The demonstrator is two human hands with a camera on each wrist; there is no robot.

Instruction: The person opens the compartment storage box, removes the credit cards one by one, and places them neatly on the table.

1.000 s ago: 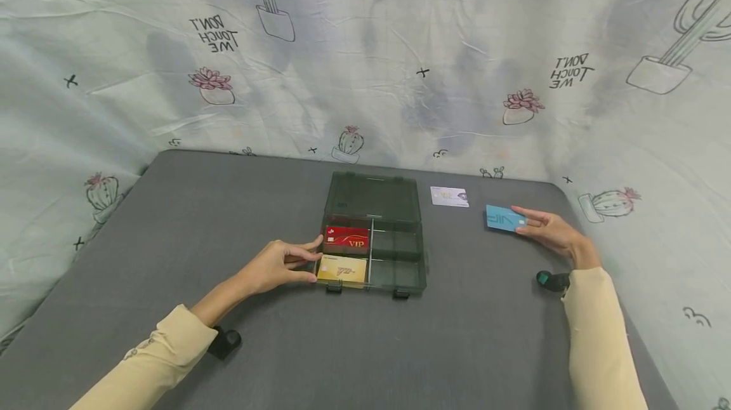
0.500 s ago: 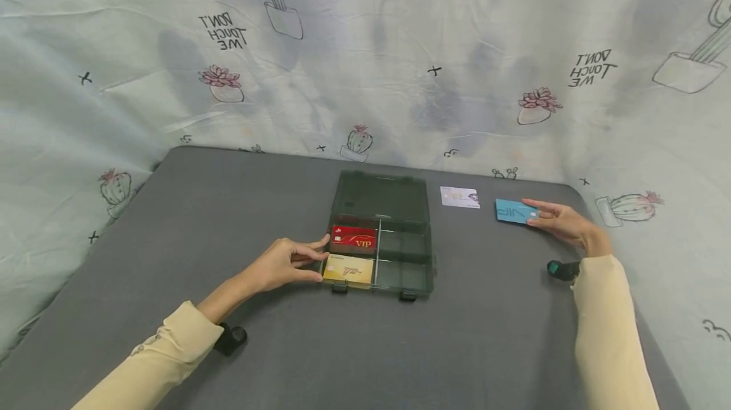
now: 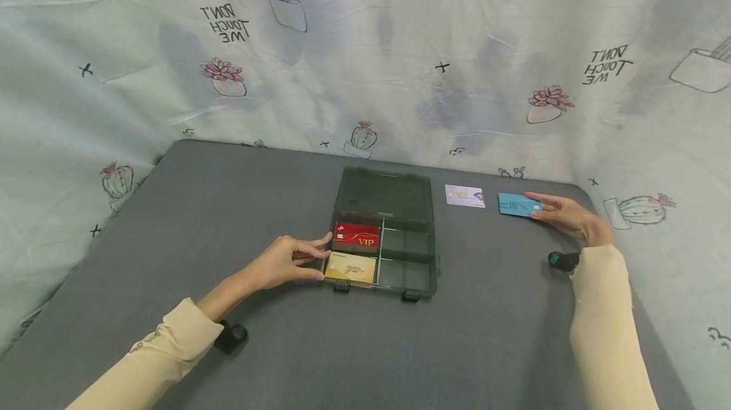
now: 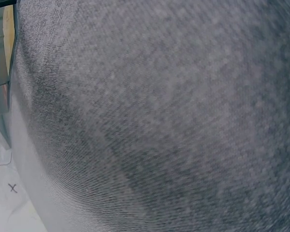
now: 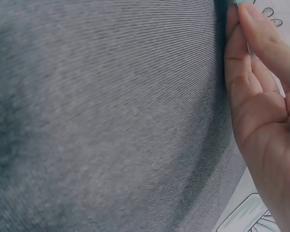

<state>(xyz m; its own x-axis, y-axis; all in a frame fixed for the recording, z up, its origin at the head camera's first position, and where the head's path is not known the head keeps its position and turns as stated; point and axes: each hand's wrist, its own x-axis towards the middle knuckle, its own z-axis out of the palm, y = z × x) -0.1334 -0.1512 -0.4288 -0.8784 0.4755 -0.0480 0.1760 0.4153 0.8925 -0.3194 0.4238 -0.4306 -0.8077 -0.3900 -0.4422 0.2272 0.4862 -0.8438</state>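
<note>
On the grey table a dark green translucent divided box (image 3: pixel 407 275) lies with its lid (image 3: pixel 385 194) folded back. A red VIP card (image 3: pixel 355 236) lies in its back left compartment and a gold card (image 3: pixel 351 268) in the front left one. My left hand (image 3: pixel 280 264) rests against the box's left side, thumb by the front corner and fingers extended along the wall. Over to the right, my right hand (image 3: pixel 571 216) pinches a blue VIP card (image 3: pixel 518 205) by its right end. In the right wrist view only a sliver of that card shows between thumb and fingers.
A pale lilac VIP card (image 3: pixel 465 196) lies on the table between the box and the blue card. Behind the table (image 3: pixel 365 346) hangs a white curtain (image 3: pixel 365 67) printed with cacti. Two black latches (image 3: pixel 410 296) stick out from the box's front edge.
The head view has shifted, so the scene sits further right. Relative to the lilac card, my right hand and the blue card have moved slightly toward the back. My left hand stays at the box.
</note>
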